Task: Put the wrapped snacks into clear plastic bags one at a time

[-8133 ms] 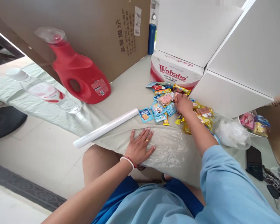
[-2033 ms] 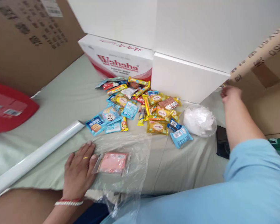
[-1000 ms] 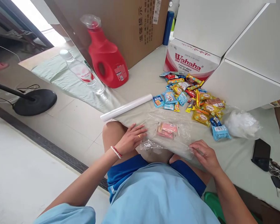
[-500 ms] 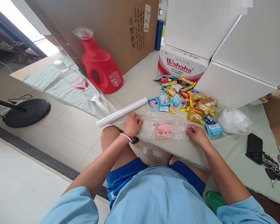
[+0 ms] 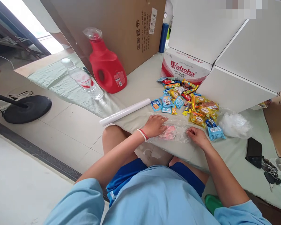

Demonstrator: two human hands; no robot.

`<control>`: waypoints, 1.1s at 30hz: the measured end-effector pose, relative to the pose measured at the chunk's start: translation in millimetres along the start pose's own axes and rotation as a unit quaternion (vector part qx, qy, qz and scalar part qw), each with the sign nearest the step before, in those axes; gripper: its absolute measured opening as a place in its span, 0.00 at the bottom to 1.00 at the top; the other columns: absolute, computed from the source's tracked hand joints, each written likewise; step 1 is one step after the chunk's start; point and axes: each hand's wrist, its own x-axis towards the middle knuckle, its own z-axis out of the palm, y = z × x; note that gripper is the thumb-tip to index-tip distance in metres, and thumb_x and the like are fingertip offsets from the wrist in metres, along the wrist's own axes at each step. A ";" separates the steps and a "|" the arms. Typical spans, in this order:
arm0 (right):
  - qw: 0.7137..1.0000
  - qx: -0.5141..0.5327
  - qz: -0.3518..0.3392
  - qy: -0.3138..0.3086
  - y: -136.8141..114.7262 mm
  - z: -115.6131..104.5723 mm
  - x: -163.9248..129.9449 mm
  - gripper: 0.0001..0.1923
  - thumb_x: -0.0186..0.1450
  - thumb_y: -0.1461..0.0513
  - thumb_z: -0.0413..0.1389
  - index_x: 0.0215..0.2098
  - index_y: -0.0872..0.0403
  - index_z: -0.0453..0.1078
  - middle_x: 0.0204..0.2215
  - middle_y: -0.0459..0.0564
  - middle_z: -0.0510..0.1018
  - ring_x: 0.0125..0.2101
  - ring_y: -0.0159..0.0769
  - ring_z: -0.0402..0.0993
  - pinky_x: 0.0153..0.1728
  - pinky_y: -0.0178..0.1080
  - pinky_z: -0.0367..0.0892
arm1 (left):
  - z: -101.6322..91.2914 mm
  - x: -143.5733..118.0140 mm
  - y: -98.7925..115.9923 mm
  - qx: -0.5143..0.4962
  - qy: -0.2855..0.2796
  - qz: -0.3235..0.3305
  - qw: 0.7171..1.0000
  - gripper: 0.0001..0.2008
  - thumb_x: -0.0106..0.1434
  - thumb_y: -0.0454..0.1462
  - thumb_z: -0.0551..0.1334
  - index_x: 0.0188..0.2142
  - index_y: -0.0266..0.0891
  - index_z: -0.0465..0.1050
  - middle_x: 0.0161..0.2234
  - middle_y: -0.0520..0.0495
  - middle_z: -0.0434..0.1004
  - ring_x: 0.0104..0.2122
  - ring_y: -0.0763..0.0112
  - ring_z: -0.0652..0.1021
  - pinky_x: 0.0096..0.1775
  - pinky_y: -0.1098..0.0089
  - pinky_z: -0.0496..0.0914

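step: folding clear film [image 5: 178, 132] over pink snack packet [image 5: 168, 133] | left hand [image 5: 155, 125] flat, open, pressing film | right hand [image 5: 196, 137] pinching film edge beside packet | next, likely: tuck the loose end snugly

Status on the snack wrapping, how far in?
Done: one pink snack packet lies on the clear film sheet, apart from the snack pile.
In hand: left hand presses the film over the packet; right hand holds the film's other side.
Left: film looks loosely folded, not closed. The pile and film roll lie untouched.
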 end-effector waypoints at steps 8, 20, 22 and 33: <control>0.998 0.065 0.012 0.012 10.9 13.9 -21.1 0.19 0.62 0.47 0.53 0.35 0.52 0.74 0.23 0.45 0.74 0.25 0.36 0.67 0.29 0.37 0.59 | 21.5 11.2 4.4 0.010 -0.044 -0.005 0.999 0.11 0.69 0.37 0.59 0.43 0.44 0.82 0.48 0.45 0.83 0.57 0.57 0.74 0.58 0.54 0.63; 0.999 0.015 0.008 0.048 7.1 24.4 -30.8 0.17 0.66 0.49 0.50 0.36 0.50 0.75 0.25 0.46 0.78 0.26 0.38 0.71 0.28 0.37 0.58 | 27.0 4.5 17.0 0.050 -0.034 0.015 0.998 0.16 0.70 0.49 0.61 0.47 0.45 0.82 0.44 0.41 0.80 0.47 0.55 0.74 0.47 0.57 0.62; 0.998 0.017 0.009 0.061 6.8 25.6 -32.5 0.17 0.67 0.49 0.50 0.38 0.50 0.75 0.26 0.46 0.79 0.27 0.39 0.72 0.29 0.37 0.59 | 26.3 6.7 18.1 0.057 -0.031 0.018 0.998 0.14 0.72 0.46 0.60 0.43 0.44 0.83 0.41 0.42 0.81 0.47 0.55 0.74 0.46 0.57 0.61; 0.986 -0.033 -0.026 0.159 6.3 42.7 -42.0 0.17 0.71 0.53 0.49 0.43 0.49 0.77 0.38 0.51 0.85 0.38 0.43 0.78 0.35 0.38 0.62 | 19.0 -28.4 49.4 0.159 0.011 0.133 0.978 0.17 0.76 0.40 0.53 0.36 0.43 0.78 0.36 0.43 0.79 0.49 0.57 0.72 0.54 0.53 0.59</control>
